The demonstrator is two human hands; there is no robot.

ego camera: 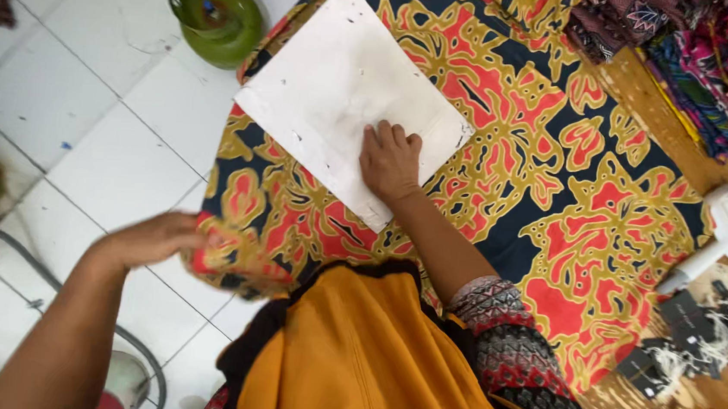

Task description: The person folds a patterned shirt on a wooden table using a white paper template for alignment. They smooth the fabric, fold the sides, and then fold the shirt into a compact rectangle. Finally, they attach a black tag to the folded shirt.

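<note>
Orange cloth (369, 361) over the person's front fills the bottom of the head view at six o'clock, with a patterned sleeve (501, 328) beside it. From there the right hand (391, 162) reaches toward twelve o'clock and lies flat, fingers together, pressing a white board (339, 81) down on a batik cloth (506, 155) of red, gold and dark blue; it closes on nothing. The left hand (153, 238), blurred, sits at nine o'clock with its fingers curled over the cloth's hanging edge (221, 258), apparently pinching the fold, though the blur leaves the grip uncertain. The cloth covers most of a wooden table (641, 88) and droops off its near-left side.

The cloth looks thin, soft and light: it would likely drape and bunch rather than hold a shape, so the hem and corners seem the best places to take it. The board looks stiff and light, easily slid, best held by its edges.

Folded patterned fabrics (704, 58) are stacked at two o'clock. A white tool (725, 237) and dark tags with strings (700, 335) lie at four o'clock. A green gas cylinder (215, 11) stands on the white tiled floor (86, 105) at eleven o'clock.
</note>
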